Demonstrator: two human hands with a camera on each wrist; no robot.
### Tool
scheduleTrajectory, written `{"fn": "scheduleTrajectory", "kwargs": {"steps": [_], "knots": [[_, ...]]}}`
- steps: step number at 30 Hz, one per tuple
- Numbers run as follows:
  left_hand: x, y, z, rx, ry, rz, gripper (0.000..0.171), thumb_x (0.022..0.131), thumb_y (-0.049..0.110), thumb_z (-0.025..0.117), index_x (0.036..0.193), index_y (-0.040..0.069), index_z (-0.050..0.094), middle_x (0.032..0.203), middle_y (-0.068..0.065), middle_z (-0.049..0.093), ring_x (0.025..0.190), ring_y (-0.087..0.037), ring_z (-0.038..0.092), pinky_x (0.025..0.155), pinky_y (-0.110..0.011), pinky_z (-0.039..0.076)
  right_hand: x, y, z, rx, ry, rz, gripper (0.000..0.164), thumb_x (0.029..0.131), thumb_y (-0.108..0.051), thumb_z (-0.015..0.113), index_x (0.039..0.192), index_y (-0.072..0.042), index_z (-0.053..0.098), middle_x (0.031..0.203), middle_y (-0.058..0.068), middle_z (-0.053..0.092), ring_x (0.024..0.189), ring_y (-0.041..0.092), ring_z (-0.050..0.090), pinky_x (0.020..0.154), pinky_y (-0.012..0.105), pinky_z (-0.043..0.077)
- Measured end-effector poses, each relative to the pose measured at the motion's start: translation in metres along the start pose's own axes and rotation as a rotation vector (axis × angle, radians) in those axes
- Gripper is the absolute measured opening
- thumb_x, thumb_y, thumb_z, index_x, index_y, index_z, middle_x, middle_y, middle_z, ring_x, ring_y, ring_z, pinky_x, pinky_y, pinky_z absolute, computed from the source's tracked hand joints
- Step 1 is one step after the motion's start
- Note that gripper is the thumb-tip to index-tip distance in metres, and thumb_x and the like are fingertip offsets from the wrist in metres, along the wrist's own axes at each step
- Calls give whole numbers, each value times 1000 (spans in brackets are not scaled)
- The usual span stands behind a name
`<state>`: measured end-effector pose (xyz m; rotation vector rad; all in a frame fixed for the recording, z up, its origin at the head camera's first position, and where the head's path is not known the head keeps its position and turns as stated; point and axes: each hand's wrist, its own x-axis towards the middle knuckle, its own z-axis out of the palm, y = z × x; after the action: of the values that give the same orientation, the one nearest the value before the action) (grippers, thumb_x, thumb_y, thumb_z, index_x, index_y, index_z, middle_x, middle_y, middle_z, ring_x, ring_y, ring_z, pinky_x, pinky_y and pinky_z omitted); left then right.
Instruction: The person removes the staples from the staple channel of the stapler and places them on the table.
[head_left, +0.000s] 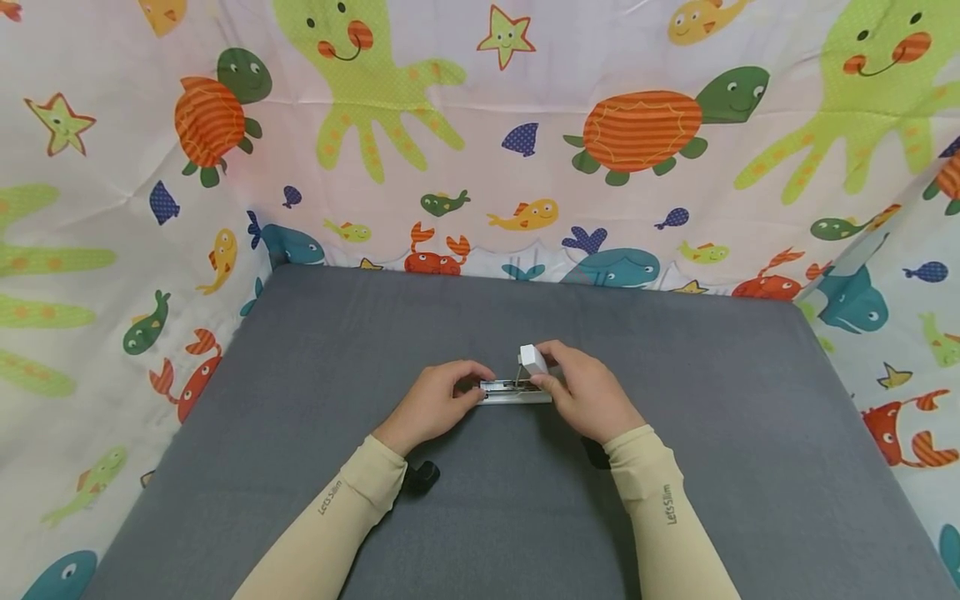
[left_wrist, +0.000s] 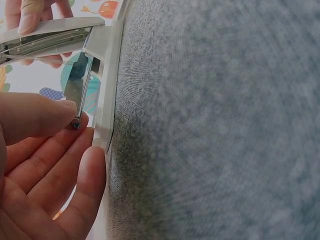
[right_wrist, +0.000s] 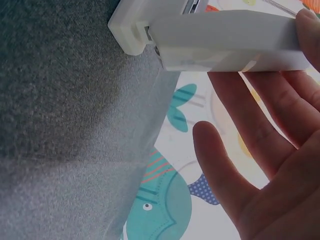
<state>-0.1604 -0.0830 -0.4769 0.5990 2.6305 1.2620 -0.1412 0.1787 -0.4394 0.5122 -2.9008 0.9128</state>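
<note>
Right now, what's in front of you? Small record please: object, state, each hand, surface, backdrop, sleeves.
object: white stapler
state: open, upper arm swung up from base
left hand: pinches metal rail near its end
right hand: holds upper arm
surface: gray, fabric-like top
backdrop: sea-animal print fabric
sleeves: cream, dark lettering
</note>
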Motion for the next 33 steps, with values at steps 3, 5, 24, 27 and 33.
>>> {"fn": "scheduleTrajectory", "kwargs": {"steps": [3, 5, 24, 27, 33], "knots": [[0, 0, 0, 3, -3, -1, 25, 104, 16, 74, 128, 24, 77, 125, 4, 77, 81, -11, 65, 77, -31, 57, 0, 1, -1, -2, 0, 7, 40, 104, -27, 74, 139, -10, 65, 128, 11, 75, 105, 27, 71, 95, 52, 61], [0, 0, 0, 1, -5, -4, 25, 104, 16, 74, 128, 24, 77, 126, 4, 77, 82, -11, 66, 77, -31, 57, 0, 1, -2, -5, 1, 10, 39, 104, -27, 74, 139, -10, 65, 128, 11, 76, 105, 27, 71, 95, 52, 61], [-1, -1, 1, 6, -15, -6, 25, 105, 19, 73, 129, 23, 77, 125, 3, 78, 76, -11, 65, 73, -29, 55, -2, 7, -9, 4, -10, 30, 36, 104, -24, 74, 137, -11, 67, 127, 12, 77, 108, 29, 73, 92, 52, 61], [-1, -2, 0, 2, -17, -5, 25, 105, 19, 73, 129, 24, 77, 124, 3, 78, 76, -11, 65, 72, -29, 55, -3, 7, -11, 4, -10, 25, 36, 104, -24, 74, 137, -11, 67, 127, 12, 77, 108, 29, 73, 92, 53, 61], [0, -2, -1, 1, -19, -3, 25, 105, 19, 73, 128, 25, 77, 124, 3, 78, 76, -11, 65, 73, -30, 55, -3, 7, -14, 6, -16, 41, 36, 105, -25, 74, 137, -12, 66, 128, 12, 77, 111, 30, 74, 94, 54, 61]]}}
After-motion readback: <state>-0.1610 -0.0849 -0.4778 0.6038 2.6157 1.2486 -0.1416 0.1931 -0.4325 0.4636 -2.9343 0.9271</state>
